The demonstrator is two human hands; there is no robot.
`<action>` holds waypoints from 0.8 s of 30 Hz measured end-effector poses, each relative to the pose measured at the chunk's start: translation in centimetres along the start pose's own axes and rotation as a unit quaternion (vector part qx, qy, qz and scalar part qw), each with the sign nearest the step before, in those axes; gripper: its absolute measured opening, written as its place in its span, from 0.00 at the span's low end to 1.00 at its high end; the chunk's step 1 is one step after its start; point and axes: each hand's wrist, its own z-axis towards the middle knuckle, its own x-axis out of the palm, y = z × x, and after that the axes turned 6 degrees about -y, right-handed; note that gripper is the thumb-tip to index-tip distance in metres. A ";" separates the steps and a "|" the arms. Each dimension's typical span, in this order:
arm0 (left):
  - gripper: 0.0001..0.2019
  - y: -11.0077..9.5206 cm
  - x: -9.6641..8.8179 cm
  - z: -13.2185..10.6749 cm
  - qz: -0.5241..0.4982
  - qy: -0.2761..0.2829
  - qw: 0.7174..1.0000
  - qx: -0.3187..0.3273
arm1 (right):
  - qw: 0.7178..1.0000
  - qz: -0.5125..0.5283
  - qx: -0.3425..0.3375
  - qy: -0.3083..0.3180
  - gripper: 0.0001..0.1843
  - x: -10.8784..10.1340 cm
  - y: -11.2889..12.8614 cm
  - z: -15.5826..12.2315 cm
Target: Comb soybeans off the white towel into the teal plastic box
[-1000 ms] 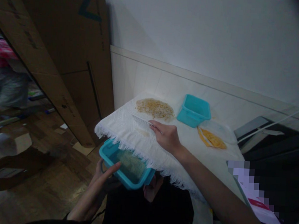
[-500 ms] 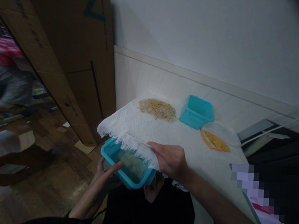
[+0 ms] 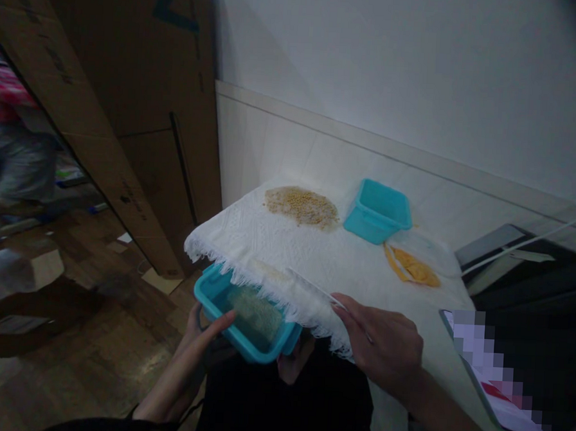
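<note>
My left hand [image 3: 204, 340] is closed around a blue plastic container [image 3: 206, 295], thumb over the rim. I hold it tilted just under the table's front edge, beneath the cloth fringe. Small pale grains [image 3: 256, 317] lie inside it. My right hand [image 3: 387, 346] pinches a thin, straight, pale strip [image 3: 313, 285], whose exact kind I cannot make out. The strip rests on or just over the white fringed cloth [image 3: 248, 233], pointing left. Near its tip, a faint yellowish patch of grains [image 3: 271, 270] lies by the cloth's edge.
Farther back on the cloth is a spread of yellow beans and pale grains [image 3: 301, 206]. Beside it stand a second blue container [image 3: 379, 214] and a yellow cloth-like item [image 3: 413, 267]. A tall cardboard box [image 3: 149, 105] borders the left; a tablet-like device [image 3: 496, 381] lies right.
My right hand has moved right and slightly down with the thin strip, away from above the container. A yellowish patch now shows on the cloth's edge. My left hand keeps the container in place.
</note>
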 end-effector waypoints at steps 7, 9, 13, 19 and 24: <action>0.52 0.0 0.1 0.0 0.004 0.009 1.000 0.008 | 0.997 0.077 0.011 0.006 0.17 0.2 1.4 0.0; 0.53 0.0 0.2 0.0 0.005 0.005 1.000 0.003 | 0.995 0.104 0.013 0.004 0.19 0.7 1.8 0.4; 0.54 0.0 0.0 0.3 0.006 -0.002 1.000 -0.003 | 0.991 0.131 0.005 -0.003 0.17 0.8 2.8 1.3; 0.54 0.0 -0.3 0.8 0.016 -0.016 1.000 0.003 | 0.999 0.032 0.019 -0.012 0.12 0.9 0.8 2.4; 0.55 -0.2 -0.2 0.5 0.001 -0.007 1.000 0.004 | 0.999 0.014 0.028 -0.017 0.11 2.6 -1.3 2.3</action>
